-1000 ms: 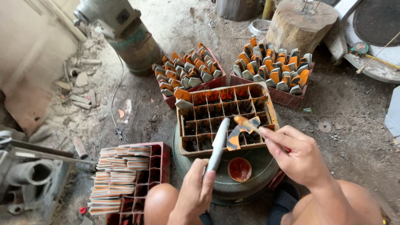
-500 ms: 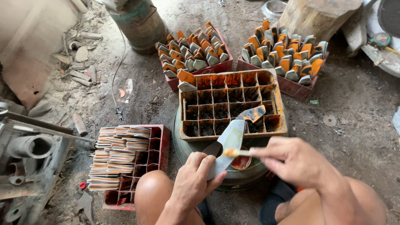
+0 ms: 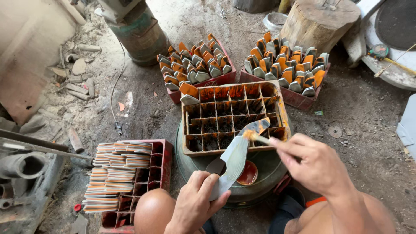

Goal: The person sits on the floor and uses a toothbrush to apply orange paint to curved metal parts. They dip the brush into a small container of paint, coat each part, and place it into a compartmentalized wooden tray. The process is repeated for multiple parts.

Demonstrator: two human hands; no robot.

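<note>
Left hand closed around the lower end of a grey metal blade, held tilted above the divided orange crate; right hand pinches a small brush, its tip touching the blade's orange-painted upper end

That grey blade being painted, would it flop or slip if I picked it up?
The grey blade probably stays stiff: the left hand holds only its lower end, yet it stands straight. Its tip, under the brush in the right hand, looks wet orange, so likely slippery there.
</note>
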